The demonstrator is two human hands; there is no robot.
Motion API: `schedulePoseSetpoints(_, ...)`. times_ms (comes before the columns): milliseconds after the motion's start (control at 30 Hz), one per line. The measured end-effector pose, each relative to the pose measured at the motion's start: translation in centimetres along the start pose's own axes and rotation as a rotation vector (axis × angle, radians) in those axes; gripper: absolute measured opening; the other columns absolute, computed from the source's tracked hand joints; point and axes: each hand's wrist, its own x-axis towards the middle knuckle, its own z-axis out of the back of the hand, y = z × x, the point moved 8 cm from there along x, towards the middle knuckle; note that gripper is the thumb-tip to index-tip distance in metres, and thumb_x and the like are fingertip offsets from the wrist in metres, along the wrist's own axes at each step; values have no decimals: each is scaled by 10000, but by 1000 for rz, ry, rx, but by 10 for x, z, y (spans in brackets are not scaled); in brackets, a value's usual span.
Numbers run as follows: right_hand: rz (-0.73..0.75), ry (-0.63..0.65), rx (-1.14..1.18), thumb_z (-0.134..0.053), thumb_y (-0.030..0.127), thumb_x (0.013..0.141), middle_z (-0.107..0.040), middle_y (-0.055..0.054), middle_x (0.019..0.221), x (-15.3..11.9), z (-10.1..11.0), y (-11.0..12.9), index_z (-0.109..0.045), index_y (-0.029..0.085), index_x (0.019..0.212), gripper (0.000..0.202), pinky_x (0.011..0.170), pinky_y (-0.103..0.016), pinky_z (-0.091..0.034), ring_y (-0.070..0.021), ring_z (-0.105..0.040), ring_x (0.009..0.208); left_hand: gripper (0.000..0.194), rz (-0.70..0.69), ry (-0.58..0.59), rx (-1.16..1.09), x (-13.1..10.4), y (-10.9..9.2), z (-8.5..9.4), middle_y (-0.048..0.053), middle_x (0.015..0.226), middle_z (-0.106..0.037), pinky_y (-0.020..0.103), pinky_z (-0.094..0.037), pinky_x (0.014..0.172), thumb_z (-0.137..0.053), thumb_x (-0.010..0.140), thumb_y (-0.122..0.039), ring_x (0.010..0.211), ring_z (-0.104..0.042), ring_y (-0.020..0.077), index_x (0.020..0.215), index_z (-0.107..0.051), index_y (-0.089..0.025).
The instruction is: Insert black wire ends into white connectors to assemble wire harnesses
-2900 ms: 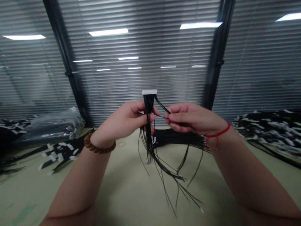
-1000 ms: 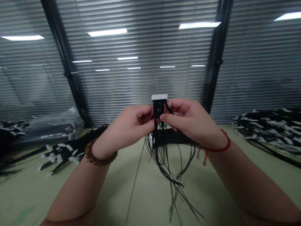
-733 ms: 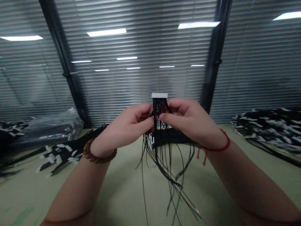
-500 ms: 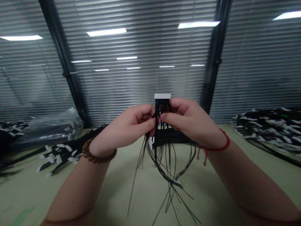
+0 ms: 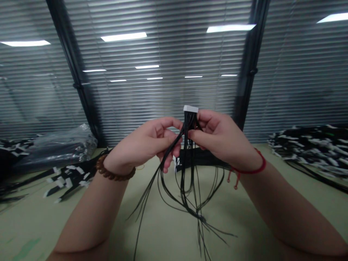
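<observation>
A white connector [image 5: 190, 108] tops a bunch of thin black wires [image 5: 185, 159], held up above the table. My right hand [image 5: 221, 139] is closed around the wires just under the connector, thumb in front and index finger by the connector's right end. From the left, my left hand [image 5: 148, 141] grips several strands between thumb and fingers and draws them off toward the lower left; some of its fingers show behind them. The loose wire ends fan out downward, and part of the bunch loops back up to the right.
On the green table [image 5: 152, 221], black cables with white ends [image 5: 67, 177] lie at left, beside a clear plastic bag [image 5: 62, 148]. Another pile of such cables [image 5: 312, 148] stands at right. A black bundle [image 5: 203, 158] lies behind my hands, before window blinds [image 5: 174, 90].
The connector has tilted and shifted slightly right. My left hand has separated a group of wires to the left, and its fingers have spread a little. The right hand keeps its hold.
</observation>
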Motion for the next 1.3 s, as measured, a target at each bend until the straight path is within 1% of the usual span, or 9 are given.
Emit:
schedulePoseSetpoints(133, 41, -11, -25, -571, 150, 746, -550, -28, 774, 0, 0, 1, -507, 121, 794, 85, 593, -226, -407, -122, -536, 725, 43, 5, 3, -24, 3, 3, 4, -51, 585, -582, 97, -408, 281, -580, 816, -138, 327, -505, 47, 841, -568, -171)
schedulePoseSetpoints(200, 53, -1, -32, -570, 137, 741, -545, -18, 743, 0, -1, 1, -517, 119, 776, 66, 617, -236, -421, -132, -548, 736, 79, 27, 27, -26, 5, 6, 3, -49, 566, -576, 86, -380, 264, -628, 787, -154, 315, -490, 39, 743, -563, -148)
schedulePoseSetpoints(433, 68, 48, 49, -514, 48, 749, -526, 27, 682, 2, -5, 4, -550, 113, 740, 74, 558, -176, -381, -58, -492, 644, 163, 15, 129, -13, 6, 9, 1, -59, 512, -531, 103, -357, 267, -649, 780, -258, 305, -442, 36, 730, -551, -138)
schedulePoseSetpoints(633, 63, 60, 131, -530, 78, 779, -449, 85, 565, 0, -5, 9, -600, 114, 813, 87, 456, -149, -309, 3, -320, 442, 181, -189, -52, 195, 5, -9, 17, -32, 572, -515, 127, -432, 501, -585, 801, -197, 520, -496, 45, 641, -528, -133)
schedulePoseSetpoints(700, 40, 32, 138, -529, 73, 768, -445, 84, 551, -1, -2, 8, -612, 111, 833, 112, 413, -153, -269, 3, -302, 422, 217, -211, -87, 178, 4, -11, 20, -21, 573, -519, 157, -445, 550, -575, 815, -214, 563, -507, 62, 624, -503, -138)
schedulePoseSetpoints(833, -23, 10, 199, -537, 80, 723, -527, 39, 657, -2, 1, 3, -635, 130, 837, 158, 387, -160, -250, -16, -380, 469, 240, -161, -82, 3, 2, -9, 24, -66, 485, -359, 137, -269, 383, -556, 825, -229, 405, -322, 32, 626, -438, -167)
schedulePoseSetpoints(900, -66, 28, 225, -537, 106, 716, -523, 25, 679, -3, 1, 0, -654, 157, 838, 176, 377, -162, -233, -22, -370, 467, 241, -173, -125, -13, -1, -11, 30, -73, 480, -305, 132, -183, 368, -565, 816, -230, 393, -252, 22, 626, -430, -171)
schedulePoseSetpoints(1167, -110, 86, 309, -545, 135, 735, -428, 26, 615, -5, -1, -3, -684, 235, 830, 196, 350, -154, -161, -28, -286, 441, 247, -203, -195, 32, -7, -17, 42, -67, 485, -286, 139, -173, 381, -558, 806, -228, 405, -240, 25, 610, -417, -176)
schedulePoseSetpoints(1300, -88, 118, 431, -519, 119, 749, -382, 29, 564, -6, 2, -1, -698, 253, 872, 255, 348, -144, -154, -31, -281, 442, 256, -202, -250, 115, -8, -19, 57, -75, 496, -264, 152, -170, 382, -536, 827, -281, 406, -222, 32, 626, -413, -180)
